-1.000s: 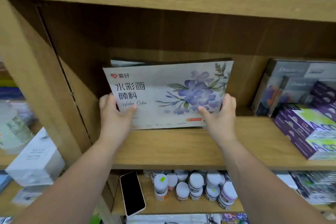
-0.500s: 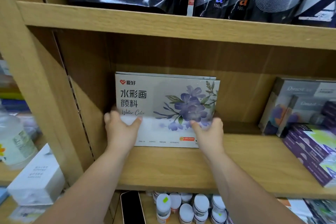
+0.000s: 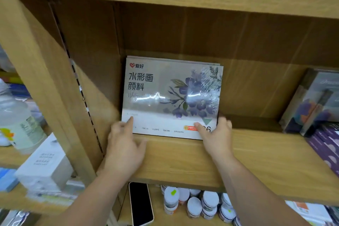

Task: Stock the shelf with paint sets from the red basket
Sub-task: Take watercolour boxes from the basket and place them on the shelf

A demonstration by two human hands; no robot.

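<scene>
Paint set [image 3: 172, 95] is held upright at far left of shelf [image 3: 256, 161]. Lower corners are pinched by left hand [image 3: 126, 145] and right hand [image 3: 217, 137], thumbs on front.

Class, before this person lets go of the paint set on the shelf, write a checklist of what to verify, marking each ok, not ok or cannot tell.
1. Paint set label faces out, right way up: ok.
2. Its bottom edge sits on the shelf board: ok.
3. Right hand pinches its lower right corner, left hand touches the lower left: ok.
4. Bare board beside purple boxes for more sets: ok.
5. Red basket within reach: cannot tell, out of view.
</scene>
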